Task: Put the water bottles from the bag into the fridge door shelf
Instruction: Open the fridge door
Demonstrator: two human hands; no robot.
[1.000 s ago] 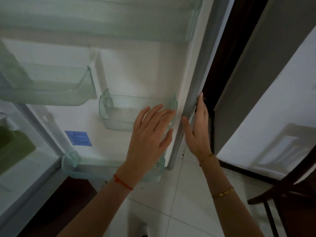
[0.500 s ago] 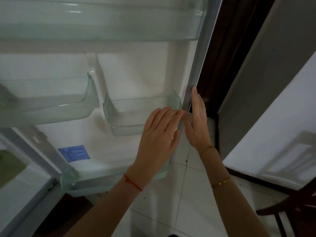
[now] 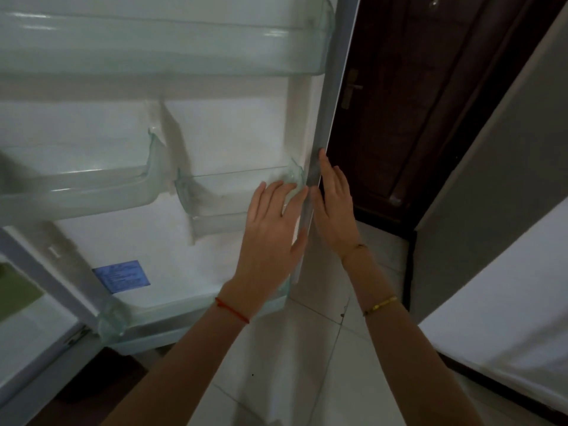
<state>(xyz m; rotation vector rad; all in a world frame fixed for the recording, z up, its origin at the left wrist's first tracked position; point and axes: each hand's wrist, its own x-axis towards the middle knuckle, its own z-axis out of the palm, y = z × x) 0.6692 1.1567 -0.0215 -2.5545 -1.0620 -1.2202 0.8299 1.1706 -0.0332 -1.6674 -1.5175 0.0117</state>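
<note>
Both hands flanking fridge door edge [image 3: 318, 179]: left hand [image 3: 272, 232] flat, fingers spread, holding nothing, beside small door shelf [image 3: 233, 198]; right hand [image 3: 333, 207] flat, empty. Bottles, bag lying out of sight. Risk: door swinging, pinching fingers.

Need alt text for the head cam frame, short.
Two bare hands at the free edge of an open fridge door: left hand flat against the inner side, right hand on the outer edge. The clear door shelves look empty; no bottles or bag visible.

Top door shelf [image 3: 159, 44] cut off by upper edge
</note>
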